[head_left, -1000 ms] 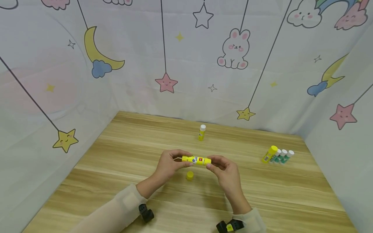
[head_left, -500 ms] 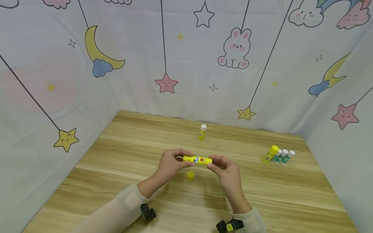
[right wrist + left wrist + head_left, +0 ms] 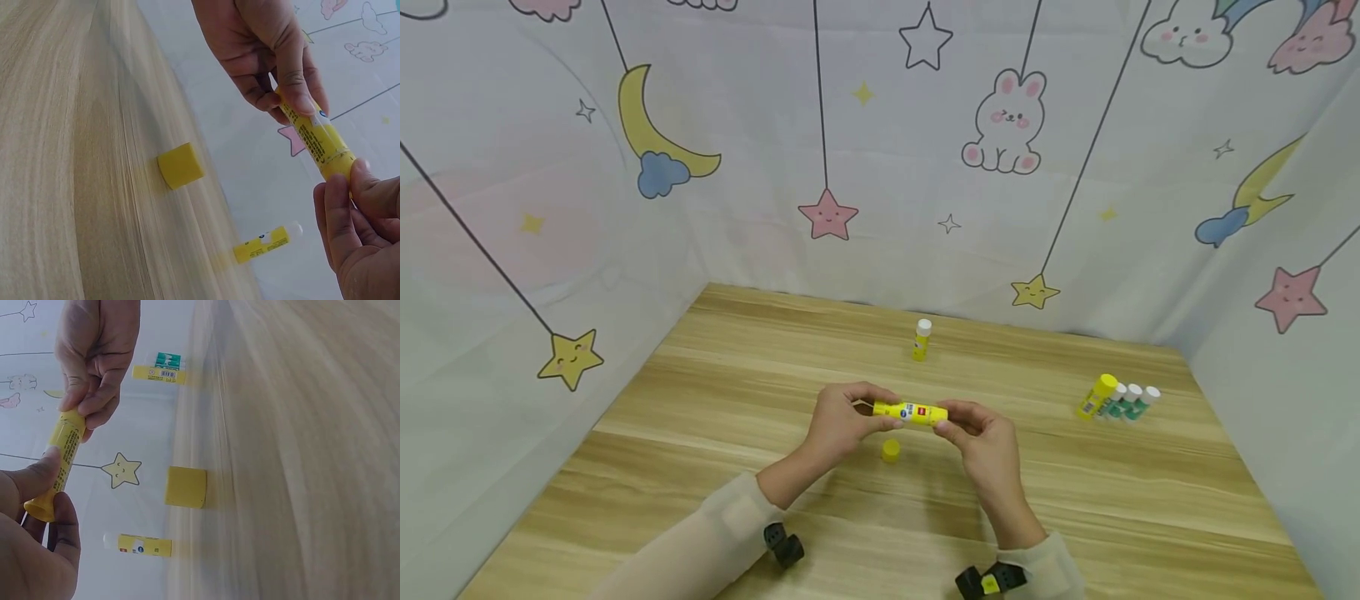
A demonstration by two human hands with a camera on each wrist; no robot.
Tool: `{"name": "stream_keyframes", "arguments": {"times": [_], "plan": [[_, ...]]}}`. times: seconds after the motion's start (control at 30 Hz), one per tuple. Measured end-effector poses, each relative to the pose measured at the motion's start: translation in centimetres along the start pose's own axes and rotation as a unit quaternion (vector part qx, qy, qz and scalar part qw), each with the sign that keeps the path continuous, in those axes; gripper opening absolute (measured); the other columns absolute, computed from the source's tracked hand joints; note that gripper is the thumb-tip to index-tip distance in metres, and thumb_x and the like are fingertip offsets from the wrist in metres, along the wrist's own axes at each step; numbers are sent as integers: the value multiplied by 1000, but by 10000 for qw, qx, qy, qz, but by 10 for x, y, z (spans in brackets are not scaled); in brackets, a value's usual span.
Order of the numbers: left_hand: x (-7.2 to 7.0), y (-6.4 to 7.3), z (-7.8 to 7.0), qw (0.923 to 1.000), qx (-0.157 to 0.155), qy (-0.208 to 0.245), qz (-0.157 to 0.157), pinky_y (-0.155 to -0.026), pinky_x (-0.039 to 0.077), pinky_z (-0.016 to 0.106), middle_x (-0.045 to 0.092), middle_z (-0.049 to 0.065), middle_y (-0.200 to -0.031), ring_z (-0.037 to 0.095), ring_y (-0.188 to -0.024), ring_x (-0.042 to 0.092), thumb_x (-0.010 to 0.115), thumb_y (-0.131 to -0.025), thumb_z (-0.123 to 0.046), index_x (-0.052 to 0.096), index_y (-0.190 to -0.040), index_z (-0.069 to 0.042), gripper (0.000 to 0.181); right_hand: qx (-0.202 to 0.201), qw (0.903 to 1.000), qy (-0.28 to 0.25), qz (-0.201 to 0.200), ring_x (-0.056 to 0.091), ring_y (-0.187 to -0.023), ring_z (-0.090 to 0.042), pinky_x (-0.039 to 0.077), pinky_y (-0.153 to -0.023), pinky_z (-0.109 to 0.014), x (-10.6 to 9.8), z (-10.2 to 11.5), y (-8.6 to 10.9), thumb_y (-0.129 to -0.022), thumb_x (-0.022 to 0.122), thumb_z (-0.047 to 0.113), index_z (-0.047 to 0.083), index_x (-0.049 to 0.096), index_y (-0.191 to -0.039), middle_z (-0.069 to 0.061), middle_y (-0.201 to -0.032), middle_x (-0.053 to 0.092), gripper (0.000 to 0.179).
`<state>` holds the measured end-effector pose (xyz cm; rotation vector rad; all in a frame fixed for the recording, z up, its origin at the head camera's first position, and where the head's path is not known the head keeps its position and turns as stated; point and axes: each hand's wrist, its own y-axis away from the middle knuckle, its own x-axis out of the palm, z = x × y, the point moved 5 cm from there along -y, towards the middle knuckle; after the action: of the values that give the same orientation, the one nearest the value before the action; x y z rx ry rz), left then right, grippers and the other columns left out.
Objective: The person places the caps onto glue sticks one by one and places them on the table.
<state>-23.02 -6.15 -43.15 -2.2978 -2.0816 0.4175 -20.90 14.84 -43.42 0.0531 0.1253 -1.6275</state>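
Observation:
A yellow glue stick (image 3: 912, 413) without its cap is held level above the table between both hands. My left hand (image 3: 841, 418) grips its open left end with thumb and fingers. At the other end, the base, my right hand (image 3: 987, 442) pinches with thumb and fingertips. Below the tube, the yellow cap (image 3: 891, 451) stands on the wooden table; it shows larger as a yellow cap (image 3: 186, 487) in the left wrist view. Whether any glue shows at the open end cannot be told.
A yellow glue stick with a white cap (image 3: 922, 340) stands upright at the back. To the right, a larger yellow glue stick (image 3: 1097, 397) stands beside several green, white-capped sticks (image 3: 1132, 402). Printed cloth walls (image 3: 760, 250) border the wooden table (image 3: 715, 383).
Both hands keep the same hold on the glue stick. The whole head view has shifted very slightly; the cap and the standing sticks stay in place.

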Motion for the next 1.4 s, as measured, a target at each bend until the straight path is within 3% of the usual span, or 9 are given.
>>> {"name": "stream_keyframes", "arguments": {"times": [0.57,0.77,1.0,1.2,1.4], "plan": [[4,1,-2,9992,349,-139,-162,-69,61,25,76,6,-98,17,-77,72,90,-71,-2,81,-93,-11,25,96,9999,-13,-122,73,-89,-21,60,-79,-25,-1,0,1,-87,76,-1,-1,75,-109,-16,-106,73,21],[7,-2,1,9996,278,76,-14,-71,61,26,75,7,-101,20,-80,73,89,-73,-3,81,-96,-11,26,102,9998,145,6,72,-90,-19,59,-81,-25,-5,-1,-2,-90,75,1,1,74,-111,-14,-108,73,22],[11,-6,7,9987,160,410,250,-79,61,28,74,12,-110,29,-98,72,85,-77,0,78,-107,-7,32,-37,9981,605,134,71,-96,-20,59,-82,-24,-18,4,-8,-91,75,6,4,73,-114,-13,-112,72,24],[10,-12,16,9999,-61,-103,111,-79,61,28,76,10,-107,24,-98,70,82,-83,-6,79,-107,-6,24,-195,9923,1221,62,70,-102,-22,57,-80,-22,-34,7,-14,-91,77,10,7,74,-116,-9,-113,73,25],[7,-15,19,9988,52,-446,206,-84,60,33,77,2,-102,19,-99,70,80,-88,-19,79,-105,-10,19,-476,9829,1777,24,69,-104,-24,58,-81,-22,-49,5,-20,-92,76,11,6,74,-118,-10,-113,73,27]]}}
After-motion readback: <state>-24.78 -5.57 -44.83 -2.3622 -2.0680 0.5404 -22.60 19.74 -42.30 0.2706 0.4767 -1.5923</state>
